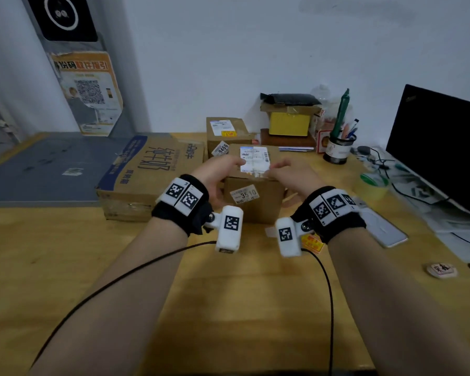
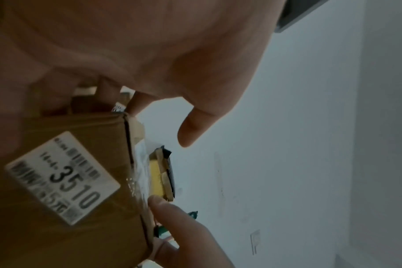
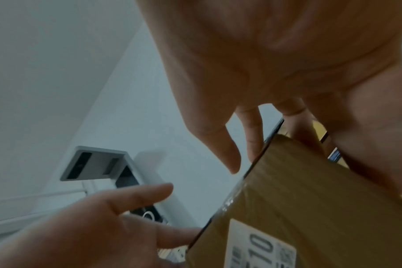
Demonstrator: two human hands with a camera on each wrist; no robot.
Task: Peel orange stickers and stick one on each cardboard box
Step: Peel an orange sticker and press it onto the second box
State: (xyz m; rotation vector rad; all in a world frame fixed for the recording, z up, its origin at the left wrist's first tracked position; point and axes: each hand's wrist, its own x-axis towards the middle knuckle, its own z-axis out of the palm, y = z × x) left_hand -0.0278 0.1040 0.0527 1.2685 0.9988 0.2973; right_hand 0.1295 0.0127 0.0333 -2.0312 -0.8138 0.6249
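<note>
A brown cardboard box (image 1: 251, 183), boxy, taped, with 2 white paper labels, is flanked mid-table (image 1: 228, 308) by the left hand (image 1: 217, 176) and right hand (image 1: 289, 175); fingers are spread loosely over its top corners, firm grip cannot be told. An orange sticker (image 1: 312, 242) is seen flat by the right wrist.

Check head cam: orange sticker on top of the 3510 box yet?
No, the 3510 box top shows only a white shipping label.
</note>
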